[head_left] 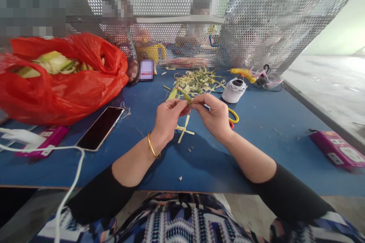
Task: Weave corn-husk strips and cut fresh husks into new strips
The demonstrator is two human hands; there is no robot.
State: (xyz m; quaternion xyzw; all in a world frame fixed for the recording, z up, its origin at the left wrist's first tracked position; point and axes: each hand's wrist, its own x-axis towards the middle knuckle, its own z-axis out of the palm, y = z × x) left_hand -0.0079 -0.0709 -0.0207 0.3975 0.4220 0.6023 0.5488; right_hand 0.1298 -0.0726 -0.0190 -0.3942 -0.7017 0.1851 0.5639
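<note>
Both my hands meet over the middle of the blue table, pinching a narrow green strip of husk (184,94) between their fingertips. My left hand (168,117), with a gold bangle at its wrist, grips the strip from the left. My right hand (213,115) holds its near end with thumb and forefinger. Just below the fingers lies a small cross of pale strips (185,130). Beyond the hands is a heap of cut husk scraps (199,79). Scissors with a yellow handle (234,115) lie partly hidden behind my right hand.
A red plastic bag (94,98) of husks stands at left. Near it lie a phone (100,128), a purple power strip (54,142) and a white cable (76,171). Rightward are a white thread cone (234,91), a yellow glue gun (243,74) and another purple power strip (338,148). Perforated metal (176,0) borders the back.
</note>
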